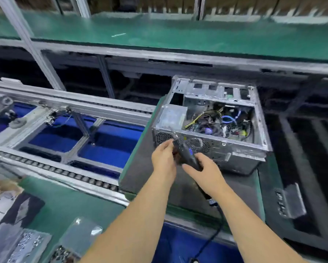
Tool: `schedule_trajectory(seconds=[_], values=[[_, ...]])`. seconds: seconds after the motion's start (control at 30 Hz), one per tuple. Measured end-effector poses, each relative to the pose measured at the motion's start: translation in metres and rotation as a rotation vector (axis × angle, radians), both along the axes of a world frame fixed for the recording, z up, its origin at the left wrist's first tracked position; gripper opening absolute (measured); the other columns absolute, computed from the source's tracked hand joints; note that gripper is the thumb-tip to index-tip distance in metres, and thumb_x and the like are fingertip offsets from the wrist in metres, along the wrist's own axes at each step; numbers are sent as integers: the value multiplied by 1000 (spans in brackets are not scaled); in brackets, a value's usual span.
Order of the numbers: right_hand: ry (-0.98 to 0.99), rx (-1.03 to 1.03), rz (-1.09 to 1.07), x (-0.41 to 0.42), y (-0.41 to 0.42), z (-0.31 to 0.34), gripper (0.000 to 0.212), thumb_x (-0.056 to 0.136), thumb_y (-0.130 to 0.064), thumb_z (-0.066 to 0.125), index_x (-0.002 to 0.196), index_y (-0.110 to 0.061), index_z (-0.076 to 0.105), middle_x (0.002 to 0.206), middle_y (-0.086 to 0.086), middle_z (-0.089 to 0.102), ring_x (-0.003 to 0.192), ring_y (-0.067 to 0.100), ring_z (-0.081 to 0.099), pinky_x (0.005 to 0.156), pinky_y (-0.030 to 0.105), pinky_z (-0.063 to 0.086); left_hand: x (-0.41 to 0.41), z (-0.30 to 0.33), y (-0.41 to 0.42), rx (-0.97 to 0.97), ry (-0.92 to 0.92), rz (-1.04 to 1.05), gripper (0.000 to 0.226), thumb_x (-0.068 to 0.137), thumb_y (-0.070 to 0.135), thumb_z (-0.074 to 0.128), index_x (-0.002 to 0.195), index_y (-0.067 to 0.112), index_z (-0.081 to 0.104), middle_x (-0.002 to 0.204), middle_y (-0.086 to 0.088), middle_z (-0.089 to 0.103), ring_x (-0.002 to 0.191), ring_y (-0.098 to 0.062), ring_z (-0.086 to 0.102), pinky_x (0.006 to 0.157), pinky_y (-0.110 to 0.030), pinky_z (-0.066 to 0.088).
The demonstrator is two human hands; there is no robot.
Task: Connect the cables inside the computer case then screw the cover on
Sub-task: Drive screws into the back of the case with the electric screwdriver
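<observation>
One computer case (212,128), a boxy grey metal shell lying on its side with the top open, sits on a dark mat (235,186) at about two o'clock from the middle of the view. Inside it a tangle of cables (222,118) shows: yellow, blue and black strands over a circuit board, too blurred to count. Its near face carries two perforated vent patches, one at each end of a ribbed metal panel. Two bare hands meet just in front of that face, at about five o'clock from the case. One electric screwdriver (186,153), a black, roughly cylindrical tool with a small blue glow on its body, is held between them, tip pointing toward the case wall. The left hand (164,158) has its fingers curled around the upper barrel near the tip. The right hand (205,173) wraps the lower handle, thumb lying along it. One black cord (214,238) trails from the tool's base toward six o'clock. At nine o'clock runs one roller conveyor (64,133) of silvery aluminium rails over blue panels. At seven o'clock, on the green bench (68,202), lie clear plastic bags (26,245) of small shiny screws; the blur keeps me from counting them.
</observation>
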State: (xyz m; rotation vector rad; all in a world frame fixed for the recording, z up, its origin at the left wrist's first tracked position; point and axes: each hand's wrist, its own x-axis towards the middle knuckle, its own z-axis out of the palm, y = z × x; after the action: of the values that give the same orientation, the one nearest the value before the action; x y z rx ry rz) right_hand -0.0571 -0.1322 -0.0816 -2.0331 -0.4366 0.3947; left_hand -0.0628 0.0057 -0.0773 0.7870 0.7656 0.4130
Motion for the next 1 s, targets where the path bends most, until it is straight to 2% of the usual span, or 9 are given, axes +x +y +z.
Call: schedule_trajectory(seconds=[0.1, 0.17, 0.2, 0.3, 0.37, 0.63, 0.8, 0.9, 1.0], values=[[15, -50, 45, 21, -41, -8, 23, 82, -52, 68, 93, -36, 56, 77, -8, 64, 63, 3, 59, 60, 22, 47, 20, -3, -24, -123, -68, -70, 11, 97, 6, 56, 98, 3, 67, 79, -8, 72, 65, -15, 66, 58, -26, 52], [70, -47, 59, 27, -60, -17, 27, 75, -57, 67, 91, -41, 53, 80, -8, 66, 61, 9, 64, 63, 31, 52, 25, -11, -33, -231, -117, -138, 23, 101, 14, 50, 114, 1, 63, 97, -10, 68, 84, -21, 62, 73, -29, 49], [91, -39, 61, 28, -66, -23, 29, 71, -60, 66, 90, -43, 51, 80, -7, 68, 57, 12, 65, 63, 32, 53, 25, -15, -36, -287, -129, -149, 23, 102, 18, 49, 113, 2, 62, 97, -7, 65, 87, -20, 59, 77, -29, 45], [142, -39, 73, 30, -81, -37, 31, 71, -60, 62, 89, -41, 46, 74, -6, 68, 48, 17, 65, 57, 31, 53, 25, -23, -43, -380, -105, -139, 14, 100, 19, 53, 92, 10, 60, 80, 0, 59, 74, -13, 54, 75, -25, 45], [166, -51, 85, 31, -86, -43, 30, 74, -60, 61, 92, -40, 48, 75, -9, 68, 47, 18, 63, 54, 31, 53, 27, -27, -46, -397, -85, -123, 16, 101, 17, 53, 88, 9, 58, 77, 0, 57, 73, -14, 53, 76, -25, 46], [179, -87, 69, 33, -94, -50, 29, 75, -54, 62, 99, -43, 53, 76, -16, 66, 46, 14, 61, 52, 31, 55, 29, -41, -40, -389, -66, -179, 13, 99, 15, 55, 90, 6, 61, 77, -3, 61, 74, -15, 55, 81, -28, 48], [147, -145, 13, 20, -94, -50, 30, 74, -50, 64, 99, -36, 55, 83, -5, 66, 51, 11, 57, 56, 39, 57, 26, -41, -38, -391, -63, -238, 12, 99, 16, 56, 92, 7, 60, 80, -3, 60, 74, -15, 54, 81, -28, 47], [116, -223, -6, 12, -91, -51, 31, 75, -48, 64, 102, -35, 54, 89, -3, 66, 64, 19, 63, 63, 40, 58, 26, -38, -40, -396, -76, -279, 14, 99, 15, 55, 88, 8, 61, 77, -3, 61, 71, -15, 54, 77, -28, 45], [110, -247, -34, 8, -90, -51, 31, 76, -48, 64, 102, -35, 53, 89, -2, 65, 66, 22, 63, 65, 40, 58, 24, -36, -43, -412, -79, -313, 13, 98, 14, 57, 87, 9, 63, 78, -2, 63, 71, -13, 55, 73, -26, 44]])
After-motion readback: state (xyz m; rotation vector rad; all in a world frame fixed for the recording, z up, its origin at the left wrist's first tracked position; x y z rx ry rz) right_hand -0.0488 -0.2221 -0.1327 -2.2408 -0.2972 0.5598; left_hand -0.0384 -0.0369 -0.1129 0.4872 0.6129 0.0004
